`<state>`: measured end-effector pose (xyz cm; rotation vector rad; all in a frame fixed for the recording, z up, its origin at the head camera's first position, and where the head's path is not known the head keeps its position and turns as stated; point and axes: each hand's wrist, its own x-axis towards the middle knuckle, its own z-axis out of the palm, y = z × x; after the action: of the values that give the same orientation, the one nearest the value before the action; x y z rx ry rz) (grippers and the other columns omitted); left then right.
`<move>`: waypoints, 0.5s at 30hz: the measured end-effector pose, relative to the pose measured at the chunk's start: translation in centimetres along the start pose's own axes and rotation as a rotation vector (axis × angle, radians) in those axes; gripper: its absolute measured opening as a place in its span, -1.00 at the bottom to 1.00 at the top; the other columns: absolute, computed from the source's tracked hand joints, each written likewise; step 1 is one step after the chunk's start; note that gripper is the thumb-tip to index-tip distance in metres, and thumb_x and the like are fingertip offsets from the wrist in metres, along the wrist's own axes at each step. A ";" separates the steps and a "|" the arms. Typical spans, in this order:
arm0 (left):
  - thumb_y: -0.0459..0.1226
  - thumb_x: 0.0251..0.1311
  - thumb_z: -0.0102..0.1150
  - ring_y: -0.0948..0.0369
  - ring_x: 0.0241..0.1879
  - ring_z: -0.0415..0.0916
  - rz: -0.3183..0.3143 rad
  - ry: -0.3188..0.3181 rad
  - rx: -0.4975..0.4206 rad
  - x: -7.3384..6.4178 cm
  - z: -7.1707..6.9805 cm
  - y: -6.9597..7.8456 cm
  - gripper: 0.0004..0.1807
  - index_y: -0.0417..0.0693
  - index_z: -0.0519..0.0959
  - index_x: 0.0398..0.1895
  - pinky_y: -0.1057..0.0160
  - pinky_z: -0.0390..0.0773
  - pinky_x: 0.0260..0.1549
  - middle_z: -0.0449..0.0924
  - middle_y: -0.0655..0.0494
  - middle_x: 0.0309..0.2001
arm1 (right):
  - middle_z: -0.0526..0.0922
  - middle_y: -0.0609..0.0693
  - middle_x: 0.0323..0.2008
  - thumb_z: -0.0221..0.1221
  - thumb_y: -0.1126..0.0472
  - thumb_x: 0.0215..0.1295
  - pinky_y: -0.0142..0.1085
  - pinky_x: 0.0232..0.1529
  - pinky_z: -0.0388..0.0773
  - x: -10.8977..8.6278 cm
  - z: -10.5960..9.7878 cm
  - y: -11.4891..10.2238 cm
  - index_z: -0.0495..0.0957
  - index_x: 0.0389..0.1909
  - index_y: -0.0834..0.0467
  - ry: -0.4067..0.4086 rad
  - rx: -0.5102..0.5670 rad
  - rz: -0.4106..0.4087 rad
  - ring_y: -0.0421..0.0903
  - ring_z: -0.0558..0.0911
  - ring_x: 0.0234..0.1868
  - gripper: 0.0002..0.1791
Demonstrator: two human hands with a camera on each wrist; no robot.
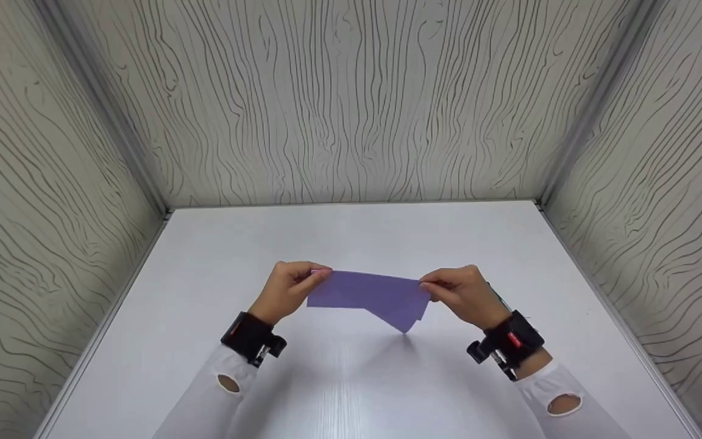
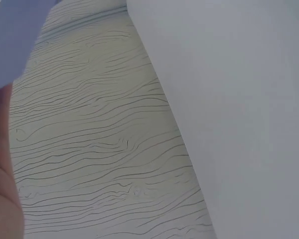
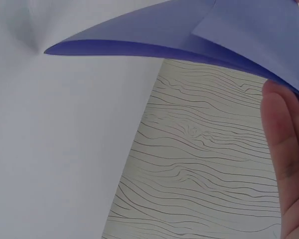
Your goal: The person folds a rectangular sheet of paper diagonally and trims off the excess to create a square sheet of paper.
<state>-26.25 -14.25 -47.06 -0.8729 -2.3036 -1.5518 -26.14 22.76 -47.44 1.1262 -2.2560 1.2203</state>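
a person's two bare hands hold a folded purple paper up btwn them, over a white table. l hand pinches the paper's upper l corner btwn thumb & fingers; r hand pinches the upper r corner the same way. both grips narrow, w/ just the paper in them. its top edge runs nearly straight from hand to hand, a bit lower at the r. the l part is an even strip; the r part hangs down to a pt, w/ a shadow on the table just below. can't tell if the tip touches. r wrist view shows layers: a curved fold, open along one side, darker purple inside. l wrist view catches only a bit of paper & hand at its l edge.

each wrist has a black strap w/ a small device; white sleeves have oval holes. wood-grain-patterned walls stand behind & at both sides.
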 end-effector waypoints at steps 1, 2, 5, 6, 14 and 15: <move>-0.39 0.47 0.32 0.43 -0.49 0.38 -0.008 0.007 -0.022 0.0 0.0 0.1 -0.84 -0.28 0.85 -0.14 0.47 0.38 -0.44 0.68 0.00 -0.52 | 0.85 0.07 -0.42 0.38 0.52 0.33 -0.57 -0.40 0.65 -0.1 0.0 0.0 0.82 -0.21 0.25 -0.003 0.016 0.019 -0.19 0.73 -0.52 -0.85; -0.40 0.48 0.31 0.42 -0.49 0.38 -0.018 0.012 -0.041 0.1 0.0 0.1 -0.84 -0.29 0.85 -0.15 0.46 0.38 -0.43 0.66 -0.02 -0.53 | 0.85 0.08 -0.42 0.37 0.52 0.35 -0.55 -0.40 0.66 -0.2 0.0 0.0 0.82 -0.20 0.26 -0.008 0.033 0.039 -0.17 0.74 -0.53 -0.86; -0.40 0.48 0.29 0.42 -0.42 0.53 -0.044 0.023 -0.079 0.3 0.0 0.3 -0.82 -0.32 0.84 -0.18 0.47 0.52 -0.36 0.77 -0.11 -0.42 | 0.86 0.11 -0.39 0.36 0.49 0.38 -0.48 -0.40 0.72 -0.4 0.0 -0.2 0.83 -0.19 0.27 -0.019 0.079 0.091 -0.09 0.76 -0.52 -0.88; -0.40 0.48 0.29 0.42 -0.39 0.58 -0.052 0.029 -0.089 0.3 0.0 0.3 -0.82 -0.34 0.84 -0.19 0.46 0.58 -0.33 0.81 -0.16 -0.36 | 0.86 0.11 -0.39 0.36 0.48 0.39 -0.45 -0.40 0.73 -0.4 -0.1 -0.2 0.83 -0.18 0.28 -0.023 0.094 0.108 -0.08 0.76 -0.52 -0.88; -0.37 0.57 0.18 0.36 -0.31 0.74 -0.143 0.101 -0.203 0.6 -0.2 0.2 -0.73 -0.39 0.82 -0.15 0.37 0.73 -0.24 0.84 -0.30 -0.18 | 0.84 0.22 -0.38 0.32 0.46 0.44 -0.33 -0.40 0.79 -0.4 0.1 -0.7 0.80 -0.16 0.33 -0.106 0.244 0.183 -0.14 0.80 -0.49 -0.90; -0.36 0.58 0.17 0.34 -0.32 0.74 -0.154 0.104 -0.215 0.6 -0.2 0.3 -0.72 -0.38 0.82 -0.15 0.36 0.73 -0.25 0.84 -0.29 -0.18 | 0.84 0.23 -0.37 0.32 0.46 0.45 -0.32 -0.39 0.79 -0.4 0.2 -0.7 0.80 -0.15 0.34 -0.126 0.266 0.196 -0.15 0.81 -0.47 -0.90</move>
<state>-26.63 -14.18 -46.46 -0.6554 -2.2059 -1.8906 -25.35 22.62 -47.44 1.1214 -2.3966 1.6081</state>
